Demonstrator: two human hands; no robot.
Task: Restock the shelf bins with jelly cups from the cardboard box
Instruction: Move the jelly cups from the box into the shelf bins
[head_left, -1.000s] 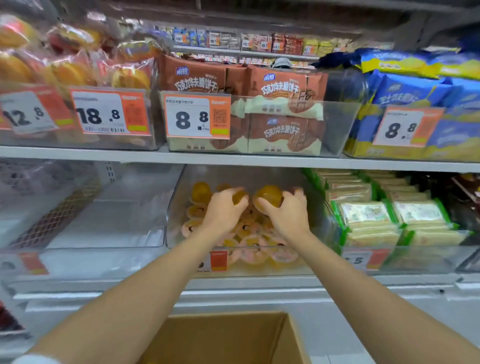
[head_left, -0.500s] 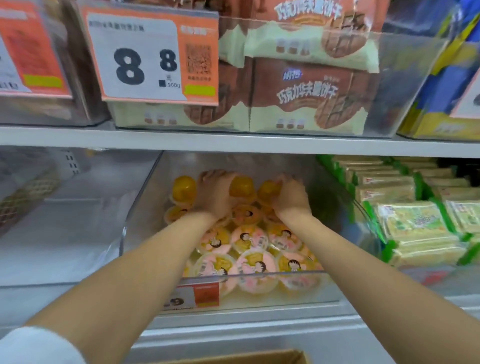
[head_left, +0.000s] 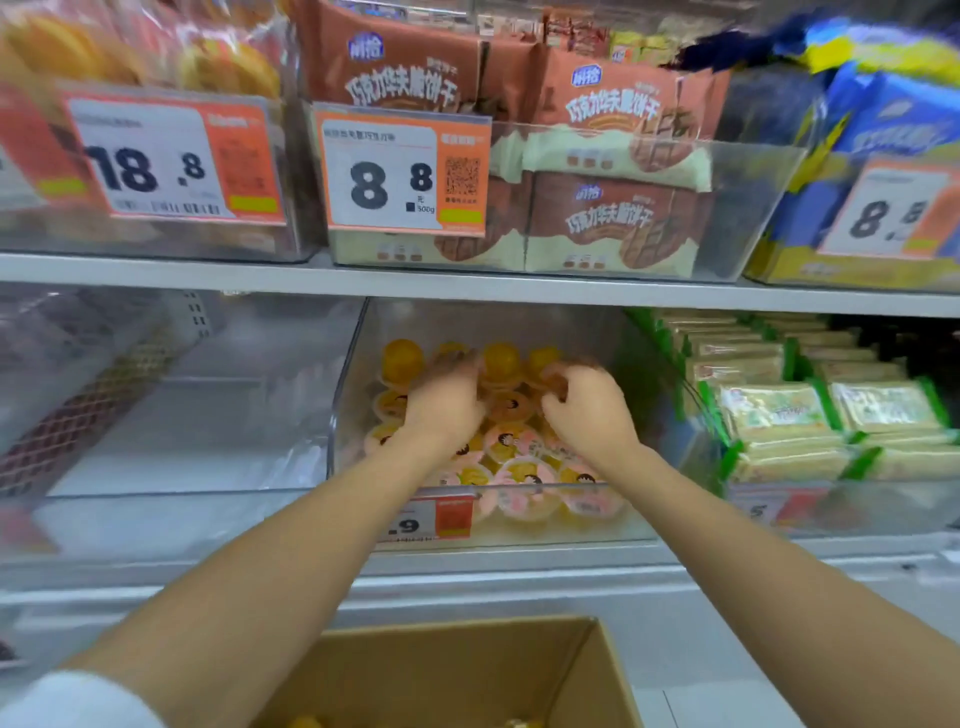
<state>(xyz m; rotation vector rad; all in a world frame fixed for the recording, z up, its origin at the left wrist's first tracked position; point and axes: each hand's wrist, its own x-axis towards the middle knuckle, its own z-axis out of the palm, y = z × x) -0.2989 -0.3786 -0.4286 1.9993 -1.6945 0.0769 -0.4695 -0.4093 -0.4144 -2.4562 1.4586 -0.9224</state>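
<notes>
1. The left hand (head_left: 444, 410) is blurred. Its fingers bend over the back-row jelly cups (head_left: 524, 473), but I cannot tell if they grip one.
2. The right hand (head_left: 584, 410) has curled fingers with an orange cup just under the tips; the hold is unclear.
3. More cups lie beneath both palms in the clear bin (head_left: 353, 395), probably for tidy rows. The cardboard box (head_left: 452, 670) sits below the forearms.

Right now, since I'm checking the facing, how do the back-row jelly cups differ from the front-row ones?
The back-row jelly cups show orange rounded bottoms up; the front-row jelly cups show printed pink lids up. The back-row ones sit by the left hand and right hand; the front-row ones sit behind the front wall. Both are in one clear bin.
</notes>
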